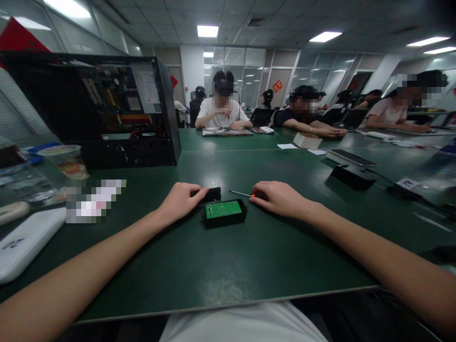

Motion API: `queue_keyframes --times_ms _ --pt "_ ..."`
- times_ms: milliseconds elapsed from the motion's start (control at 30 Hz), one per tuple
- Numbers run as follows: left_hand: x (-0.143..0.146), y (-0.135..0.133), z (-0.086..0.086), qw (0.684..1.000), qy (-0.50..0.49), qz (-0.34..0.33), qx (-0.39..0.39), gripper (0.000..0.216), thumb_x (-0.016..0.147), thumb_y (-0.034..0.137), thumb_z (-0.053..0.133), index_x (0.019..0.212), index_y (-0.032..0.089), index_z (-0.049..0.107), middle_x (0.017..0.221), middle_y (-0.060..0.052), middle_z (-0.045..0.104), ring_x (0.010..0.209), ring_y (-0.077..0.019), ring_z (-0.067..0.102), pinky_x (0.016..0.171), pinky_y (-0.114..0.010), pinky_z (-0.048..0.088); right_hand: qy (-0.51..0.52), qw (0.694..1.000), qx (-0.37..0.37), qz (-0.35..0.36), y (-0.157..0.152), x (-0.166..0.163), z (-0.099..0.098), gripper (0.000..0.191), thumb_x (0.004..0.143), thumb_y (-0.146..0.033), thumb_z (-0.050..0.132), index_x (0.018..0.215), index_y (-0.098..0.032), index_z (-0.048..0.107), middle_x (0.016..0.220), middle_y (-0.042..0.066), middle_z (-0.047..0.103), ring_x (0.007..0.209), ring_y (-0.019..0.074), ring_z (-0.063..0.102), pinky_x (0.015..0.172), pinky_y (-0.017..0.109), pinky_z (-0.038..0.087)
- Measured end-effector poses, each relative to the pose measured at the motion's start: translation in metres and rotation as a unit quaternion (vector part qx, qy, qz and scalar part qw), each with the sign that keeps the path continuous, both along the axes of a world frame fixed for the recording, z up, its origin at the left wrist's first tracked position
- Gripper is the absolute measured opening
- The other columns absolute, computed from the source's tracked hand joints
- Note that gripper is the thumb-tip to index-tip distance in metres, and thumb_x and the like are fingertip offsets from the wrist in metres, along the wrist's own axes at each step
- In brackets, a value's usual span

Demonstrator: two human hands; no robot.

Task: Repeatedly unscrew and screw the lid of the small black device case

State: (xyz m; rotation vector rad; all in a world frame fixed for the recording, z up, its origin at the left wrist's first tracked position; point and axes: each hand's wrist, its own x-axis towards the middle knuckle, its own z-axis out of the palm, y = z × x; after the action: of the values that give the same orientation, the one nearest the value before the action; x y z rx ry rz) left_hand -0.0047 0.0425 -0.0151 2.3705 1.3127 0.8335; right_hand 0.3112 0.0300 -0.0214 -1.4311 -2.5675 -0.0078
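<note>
A black plastic case (226,220) sits on the green table in front of me, its top off, and a green circuit board (223,209) shows inside. Just behind its left end, my left hand (183,199) is closed on a small black cover (213,194), thumb along its near side. To the right of the case, my right hand (272,197) has its fingers curled round the orange handle of a thin screwdriver (241,193). The metal shaft points left, over the table behind the case. Most of the handle is hidden under my fingers.
An opened black computer case (167,114) stands at the back left. Near it are a plastic cup (67,159) and a white device (32,242). To the right, a phone (351,158) rests above a black stand (351,179). A small box (307,141) lies farther back. Other people sit across the table.
</note>
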Motion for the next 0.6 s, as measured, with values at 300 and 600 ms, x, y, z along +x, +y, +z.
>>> queue_keyframes --times_ms 300,600 --pt "-0.002 0.003 -0.002 0.999 0.027 0.015 0.01 0.041 0.093 0.049 0.058 0.094 0.015 0.082 0.085 -0.007 0.079 0.073 -0.0221 0.069 0.068 -0.028 0.045 0.121 0.976 0.04 0.177 -0.035 -0.043 0.003 0.067 0.096 -0.053 0.06 0.146 -0.01 0.046 0.143 0.021 0.057 0.131 0.031 0.055 0.109 0.05 0.047" --pt "0.0 -0.004 0.0 0.999 0.032 0.003 0.001 0.035 0.091 0.045 0.062 0.101 0.017 0.081 0.082 -0.006 0.078 0.072 -0.0214 0.069 0.066 -0.027 0.046 0.145 0.971 -0.012 0.191 -0.049 -0.06 0.003 0.048 0.093 -0.039 0.065 0.135 -0.017 0.057 0.128 0.016 0.063 0.115 0.0282 0.063 0.101 0.046 0.053"
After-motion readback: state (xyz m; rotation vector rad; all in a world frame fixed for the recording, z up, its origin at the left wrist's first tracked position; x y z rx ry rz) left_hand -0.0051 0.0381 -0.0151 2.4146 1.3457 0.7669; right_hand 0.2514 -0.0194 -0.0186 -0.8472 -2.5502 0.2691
